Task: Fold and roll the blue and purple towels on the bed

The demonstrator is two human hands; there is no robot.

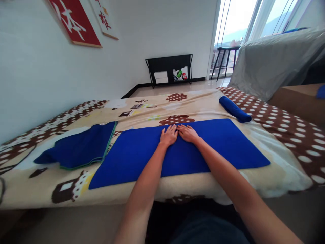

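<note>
A blue towel [218,145] lies spread flat as a wide rectangle in front of me. My left hand [169,135] rests palm down on it near its far edge, fingers stretched out. Beside it, my right hand [187,133] also lies flat on the cloth, with the fingertips of both hands close together. Off to the left is a loosely laid dark blue cloth [81,144] with green edging. A rolled-up blue towel [235,109] sits at the far right, apart from both hands.
A cream and brown patterned blanket [142,118] covers the low surface under the towels. Beyond it stand a black rack [169,64] by the wall and a black stool [224,56] near the window. Plastic sheeting [271,57] drapes something large at right, near a brown box [294,98].
</note>
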